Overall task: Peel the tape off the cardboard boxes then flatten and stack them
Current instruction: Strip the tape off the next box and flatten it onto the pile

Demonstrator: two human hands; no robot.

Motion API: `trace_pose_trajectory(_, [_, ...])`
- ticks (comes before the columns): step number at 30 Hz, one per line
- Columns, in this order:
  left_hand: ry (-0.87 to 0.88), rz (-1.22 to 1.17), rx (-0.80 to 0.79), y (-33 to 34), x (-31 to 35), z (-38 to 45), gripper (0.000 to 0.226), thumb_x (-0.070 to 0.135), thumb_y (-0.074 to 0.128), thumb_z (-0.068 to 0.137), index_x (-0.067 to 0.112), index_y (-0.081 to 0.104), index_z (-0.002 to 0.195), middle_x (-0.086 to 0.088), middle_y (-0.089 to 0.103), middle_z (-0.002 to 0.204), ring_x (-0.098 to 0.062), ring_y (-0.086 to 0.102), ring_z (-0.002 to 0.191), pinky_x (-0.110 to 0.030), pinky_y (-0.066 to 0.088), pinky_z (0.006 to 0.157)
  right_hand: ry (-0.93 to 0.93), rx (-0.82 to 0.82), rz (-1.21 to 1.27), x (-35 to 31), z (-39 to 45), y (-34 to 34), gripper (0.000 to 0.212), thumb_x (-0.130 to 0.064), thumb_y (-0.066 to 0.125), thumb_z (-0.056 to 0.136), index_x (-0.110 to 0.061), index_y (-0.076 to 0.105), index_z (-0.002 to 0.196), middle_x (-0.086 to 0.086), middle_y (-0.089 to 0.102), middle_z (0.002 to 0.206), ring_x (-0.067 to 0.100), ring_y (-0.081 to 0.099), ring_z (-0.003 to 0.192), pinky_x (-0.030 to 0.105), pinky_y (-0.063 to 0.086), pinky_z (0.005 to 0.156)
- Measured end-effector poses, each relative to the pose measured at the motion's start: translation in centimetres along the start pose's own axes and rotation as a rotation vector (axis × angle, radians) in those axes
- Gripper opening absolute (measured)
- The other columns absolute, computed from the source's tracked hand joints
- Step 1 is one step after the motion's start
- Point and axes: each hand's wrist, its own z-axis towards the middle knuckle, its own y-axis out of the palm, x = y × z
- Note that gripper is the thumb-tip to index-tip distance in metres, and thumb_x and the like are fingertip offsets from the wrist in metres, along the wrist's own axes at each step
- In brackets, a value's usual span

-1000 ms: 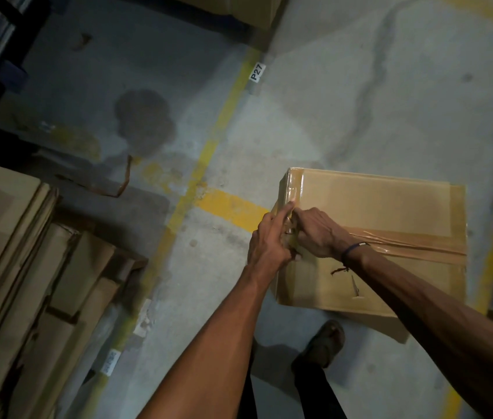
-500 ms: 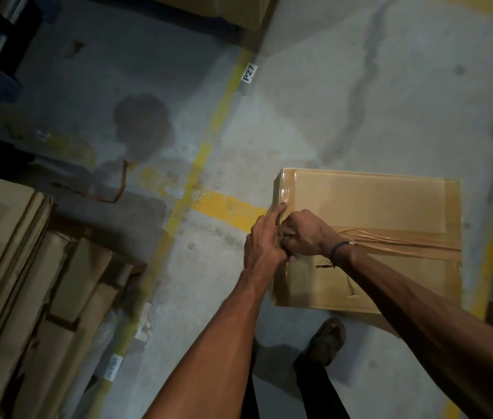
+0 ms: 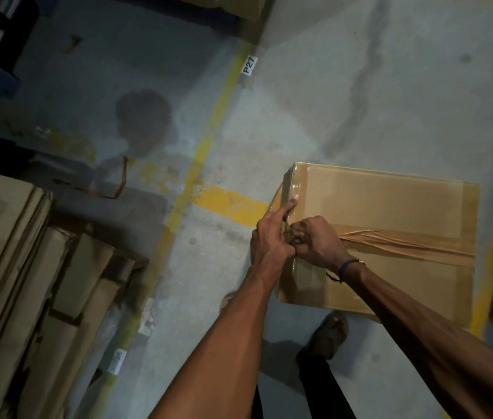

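A closed cardboard box (image 3: pixel 390 204) stands on the concrete floor at the right, sealed with brown tape. A strip of tape (image 3: pixel 405 244) along its middle seam is wrinkled and lifted off the lid. My right hand (image 3: pixel 314 240) is curled in a fist round the loose end of that strip, at the box's left edge. My left hand (image 3: pixel 269 237) lies against the box's left side, its forefinger stretched straight and pressing the taped top-left edge.
Flattened cardboard boxes (image 3: pixel 27 282) are stacked at the left. A yellow floor line (image 3: pixel 209 131) runs past a P27 label (image 3: pixel 249 65). Another carton (image 3: pixel 239 4) sits at the top. My sandalled foot (image 3: pixel 331 331) stands just below the box.
My right hand has closed tighter on the tape end and pulled it up. More of the seam strip is wrinkled and lifted. My left forefinger has stayed on the box edge.
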Motion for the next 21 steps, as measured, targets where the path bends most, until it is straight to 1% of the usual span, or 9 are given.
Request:
trace_pose_trajectory(3, [-0.003,-0.009,-0.008,-0.1,-0.1,0.2,0.106,0.003,0.066,0.065,0.060,0.035,0.148,0.004,0.057,0.110,-0.019,0.061,0.088,-0.021,0.042,0.058,0.046,0.016,0.043,0.1,0.0,0.4,0.026,-0.011,0.066,0.070,-0.005,0.044,0.059,0.013,0.054,0.055,0.035,0.048,0.055,0.048,0.044,0.054])
trace_pose_trajectory(5, [0.011,-0.016,-0.022,-0.2,-0.2,0.4,0.107,-0.001,0.062,0.064,0.057,0.035,0.150,0.003,0.056,0.109,-0.019,0.059,0.086,-0.019,0.042,0.056,0.055,0.026,0.055,-0.1,0.1,0.2,0.026,-0.014,0.063,0.068,-0.011,0.040,0.058,0.013,0.052,0.055,0.029,0.042,0.051,0.048,0.044,0.052])
trace_pose_trajectory(7, [0.030,-0.036,-0.018,-0.2,-0.4,0.5,0.103,0.002,0.063,0.067,0.055,0.035,0.150,0.002,0.059,0.114,-0.019,0.061,0.092,-0.026,0.051,0.064,0.058,0.022,0.015,-0.5,0.1,-0.2,0.027,-0.017,0.062,0.067,-0.019,0.037,0.059,0.008,0.050,0.054,0.023,0.040,0.051,0.045,0.042,0.050])
trace_pose_trajectory(9, [0.038,-0.075,0.024,0.2,-0.9,0.5,0.093,0.010,0.069,0.072,0.053,0.038,0.148,0.006,0.064,0.121,-0.016,0.066,0.098,-0.031,0.058,0.076,0.087,0.025,-0.035,-1.0,0.0,-0.8,0.025,-0.016,0.063,0.067,-0.020,0.039,0.060,0.003,0.048,0.054,0.023,0.040,0.051,0.036,0.035,0.047])
trace_pose_trajectory(11, [-0.021,-0.151,0.057,0.9,-1.4,0.0,0.081,0.014,0.074,0.076,0.047,0.041,0.142,0.009,0.068,0.123,-0.013,0.070,0.091,-0.030,0.060,0.077,0.108,0.050,-0.057,-1.3,0.0,-0.9,0.025,-0.017,0.063,0.070,-0.019,0.040,0.060,0.001,0.046,0.053,0.020,0.037,0.050,0.029,0.030,0.047])
trace_pose_trajectory(14, [-0.048,-0.198,0.114,1.8,-2.0,-1.2,0.057,0.011,0.069,0.082,0.028,0.053,0.135,0.003,0.072,0.116,-0.014,0.070,0.090,-0.029,0.059,0.074,0.109,0.027,-0.001,-1.1,0.0,-0.6,0.026,-0.027,0.062,0.078,-0.018,0.047,0.059,0.000,0.046,0.054,0.018,0.038,0.051,0.030,0.034,0.049])
trace_pose_trajectory(17, [-0.031,-0.137,0.206,2.5,-2.2,-1.8,0.040,0.009,0.065,0.085,0.022,0.064,0.123,0.000,0.073,0.110,-0.017,0.069,0.094,-0.034,0.060,0.074,0.101,-0.066,0.082,-0.8,-0.1,-0.8,0.035,-0.039,0.062,0.083,-0.014,0.051,0.061,0.000,0.045,0.057,0.016,0.037,0.052,0.031,0.033,0.053])
trace_pose_trajectory(19, [-0.026,-0.119,0.251,2.5,-1.7,-1.7,0.026,0.013,0.067,0.087,0.021,0.067,0.112,0.000,0.074,0.103,-0.017,0.069,0.087,-0.032,0.058,0.066,0.082,-0.131,0.125,-0.9,0.1,-1.5,0.037,-0.045,0.053,0.085,-0.016,0.050,0.063,0.001,0.043,0.059,0.016,0.036,0.054,0.033,0.034,0.056])
trace_pose_trajectory(21, [0.001,-0.074,0.298,2.5,-1.0,-1.5,0.018,0.016,0.065,0.089,0.018,0.070,0.106,-0.002,0.073,0.096,-0.019,0.067,0.082,-0.031,0.051,0.062,0.075,-0.192,0.088,-1.2,0.5,-2.3,0.043,-0.049,0.040,0.085,-0.013,0.052,0.064,0.004,0.045,0.060,0.017,0.038,0.055,0.035,0.035,0.059])
